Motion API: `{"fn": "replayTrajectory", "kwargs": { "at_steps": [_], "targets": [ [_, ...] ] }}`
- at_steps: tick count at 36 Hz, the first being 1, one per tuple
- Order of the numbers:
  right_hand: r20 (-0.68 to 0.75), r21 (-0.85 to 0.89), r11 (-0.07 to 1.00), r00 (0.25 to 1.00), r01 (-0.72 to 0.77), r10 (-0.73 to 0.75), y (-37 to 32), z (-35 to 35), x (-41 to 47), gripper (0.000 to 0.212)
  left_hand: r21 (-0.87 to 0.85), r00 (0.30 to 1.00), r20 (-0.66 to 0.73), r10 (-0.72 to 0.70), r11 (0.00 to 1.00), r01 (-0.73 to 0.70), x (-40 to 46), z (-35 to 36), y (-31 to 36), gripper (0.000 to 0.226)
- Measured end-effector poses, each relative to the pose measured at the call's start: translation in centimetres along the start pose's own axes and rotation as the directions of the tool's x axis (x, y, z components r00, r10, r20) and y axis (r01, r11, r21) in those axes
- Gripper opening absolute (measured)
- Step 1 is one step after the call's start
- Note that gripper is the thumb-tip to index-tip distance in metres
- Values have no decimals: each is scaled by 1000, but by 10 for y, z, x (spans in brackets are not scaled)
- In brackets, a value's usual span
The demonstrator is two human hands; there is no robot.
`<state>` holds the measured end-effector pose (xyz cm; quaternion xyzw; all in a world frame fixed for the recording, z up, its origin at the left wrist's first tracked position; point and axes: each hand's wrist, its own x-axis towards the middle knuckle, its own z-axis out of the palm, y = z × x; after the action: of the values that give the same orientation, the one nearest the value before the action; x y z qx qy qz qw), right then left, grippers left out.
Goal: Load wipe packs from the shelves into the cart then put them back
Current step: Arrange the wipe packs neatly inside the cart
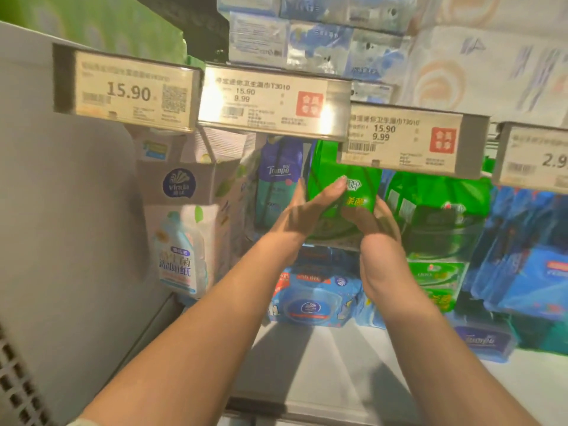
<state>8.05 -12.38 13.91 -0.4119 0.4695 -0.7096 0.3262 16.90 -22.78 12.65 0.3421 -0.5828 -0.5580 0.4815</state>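
Observation:
A green wipe pack (344,186) hangs just below the row of price tags, in the middle of the head view. My left hand (302,215) grips its left side, with fingers across its front and thumb up. My right hand (376,238) holds its lower right corner from below. More green packs (436,210) hang right behind and to the right of it. The cart is out of view.
Price tags (273,103) jut out above my hands. A purple Tempo pack (278,179) and white Vinda packs (184,229) hang to the left. Blue packs (528,250) hang to the right. A blue wipe pack (310,299) lies on the white shelf (332,364) below. A grey panel (61,210) stands at left.

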Motion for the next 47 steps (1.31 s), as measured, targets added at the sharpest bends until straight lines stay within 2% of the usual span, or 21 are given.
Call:
{"fn": "replayTrajectory", "kwargs": {
  "at_steps": [4, 7, 11, 13, 14, 16, 17, 19, 21, 23, 27, 29, 31, 33, 34, 36, 37, 44, 47],
  "targets": [
    [-4, -42, 999, 1000, 8, -8, 4, -3, 4, 63, -35, 998, 61, 17, 999, -15, 14, 0, -13, 107],
    [14, -111, 994, 1000, -7, 9, 5, -6, 5, 77, 15, 998, 44, 43, 999, -44, 20, 0, -14, 108],
    [38, -269, 962, 999, 39, -30, 3, -2, 0, 97, 101, 995, -24, 96, 991, -93, -13, 0, 15, 124],
    [61, -289, 953, 995, 91, -77, 2, -1, 0, 75, 118, 992, -21, 125, 985, -122, -25, -2, 24, 128],
    [73, -274, 956, 993, 106, -89, 4, -1, 1, 67, 102, 990, 0, 140, 985, -139, -28, -3, 27, 122],
    [98, -239, 961, 988, 139, -119, 5, 0, 1, 73, 86, 986, 42, 163, 982, -166, -35, -4, 34, 90],
    [112, -200, 966, 984, 162, -141, 4, 2, 0, 71, 90, 985, 46, 164, 982, -168, -38, -4, 37, 87],
    [120, -136, 974, 979, 183, -167, 3, 4, -3, 61, 100, 989, 30, 142, 984, -145, -39, -4, 37, 106],
    [113, -63, 985, 982, 162, -155, 2, 5, -5, 65, 83, 987, 44, 153, 984, -156, -42, -4, 37, 106],
    [110, -30, 987, 982, 156, -152, 0, 5, -10, 67, 79, 984, 64, 165, 982, -170, -48, -6, 40, 97],
    [89, 6, 996, 992, 92, -92, -2, 5, -22, 37, 52, 980, 69, 186, 980, -190, -68, -11, 45, 80],
    [111, 64, 995, 990, 81, -88, -3, 4, -30, 42, 131, 981, 92, 171, 975, -182, -83, -10, 50, 60],
    [149, 151, 987, 986, 57, -79, -8, 4, -41, 42, 231, 969, 128, 212, 944, -237, -100, -9, 57, 59],
    [179, 215, 976, 980, 42, -81, -12, 3, -50, 53, 224, 952, 113, 284, 926, -303, -115, -9, 65, 23],
    [181, 222, 974, 980, 40, -81, -15, 2, -53, 69, 182, 946, 103, 307, 930, -321, -121, -9, 68, 14],
    [193, 240, 971, 979, 19, -67, -17, -1, -60, 106, 121, 930, 124, 346, 925, -360, -131, -7, 70, 32],
    [196, 251, 968, 978, 16, -66, -18, -3, -64, 115, 102, 924, 133, 358, 923, -372, -136, -6, 71, 43],
    [182, 307, 952, 980, 17, -76, -29, -11, -94, 116, -3, 932, 112, 345, 938, -347, -162, 1, 77, 56],
    [177, 303, 953, 982, 5, -61, -36, -12, -108, 117, -15, 943, 63, 326, 945, -325, -172, 5, 77, 81]
  ]
}}
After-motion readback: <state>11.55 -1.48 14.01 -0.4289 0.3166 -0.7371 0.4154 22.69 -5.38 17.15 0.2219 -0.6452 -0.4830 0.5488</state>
